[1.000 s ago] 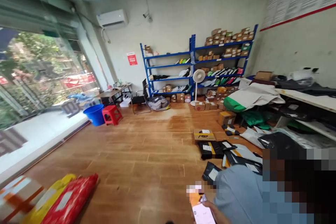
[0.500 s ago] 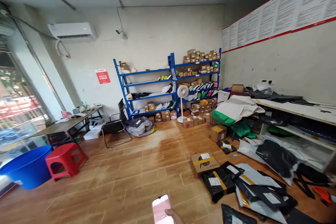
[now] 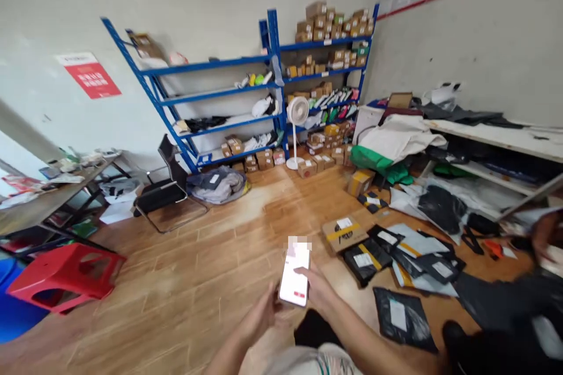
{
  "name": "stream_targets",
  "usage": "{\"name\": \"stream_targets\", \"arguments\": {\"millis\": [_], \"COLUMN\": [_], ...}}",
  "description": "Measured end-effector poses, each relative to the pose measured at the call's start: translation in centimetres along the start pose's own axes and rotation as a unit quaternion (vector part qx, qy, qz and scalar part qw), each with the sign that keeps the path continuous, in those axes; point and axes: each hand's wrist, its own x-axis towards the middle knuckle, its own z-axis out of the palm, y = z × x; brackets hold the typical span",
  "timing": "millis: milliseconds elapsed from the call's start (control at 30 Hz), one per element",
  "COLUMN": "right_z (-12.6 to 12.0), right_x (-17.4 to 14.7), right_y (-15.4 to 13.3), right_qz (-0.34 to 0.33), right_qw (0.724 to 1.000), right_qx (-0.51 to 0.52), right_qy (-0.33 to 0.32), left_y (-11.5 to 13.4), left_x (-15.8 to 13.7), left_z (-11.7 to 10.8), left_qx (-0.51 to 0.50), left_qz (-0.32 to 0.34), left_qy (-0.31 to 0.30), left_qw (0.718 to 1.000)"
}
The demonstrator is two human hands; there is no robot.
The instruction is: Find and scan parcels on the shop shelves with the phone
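Note:
A smartphone [image 3: 294,281] with a bright, mostly white screen is held upright in front of me, low in the middle of the head view. My right hand [image 3: 320,288] grips its right edge, the thumb lying over the screen. At the lower left edge is my left hand [image 3: 263,309], its fingers curled round under the phone and partly hidden. A red button shows near the bottom of the screen; part of the top is blurred out.
Parcels in black bags [image 3: 367,261] and a cardboard box [image 3: 344,232] lie on the floor to the right. Beyond stand a white fan [image 3: 298,111] and blue shelves [image 3: 211,64]. A red stool [image 3: 65,275] is at left. Another person's arm [image 3: 545,240] shows at the right edge.
My view has tilted downward. The phone appears higher in the picture, and my left hand has come into view beside it. Another person now shows at the right edge.

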Motion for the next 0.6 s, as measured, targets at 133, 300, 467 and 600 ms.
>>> {"name": "stream_targets", "arguments": {"millis": [133,300,467,600], "right_z": [1.3,1.0,1.5,2.8], "right_x": [11.0,24.2,36.1,45.0], "right_y": [-7.0,-16.1,-23.9,-28.5], "right_qz": [-0.099,-0.151,-0.195,-0.209], "right_qw": [0.995,0.987,0.977,0.97], "right_qx": [0.007,-0.004,-0.047,-0.077], "right_qy": [0.033,0.058,0.077,0.095], "left_y": [8.0,17.8,26.4,32.1], "left_x": [11.9,26.5,37.8,45.6], "left_z": [-1.1,-1.0,-1.8,-3.9], "left_qx": [0.002,0.022,0.02,0.006], "left_qz": [-0.007,0.012,0.005,-0.003], "left_qy": [-0.044,-0.041,-0.016,-0.003], "left_qw": [0.999,0.999,1.0,1.0]}}
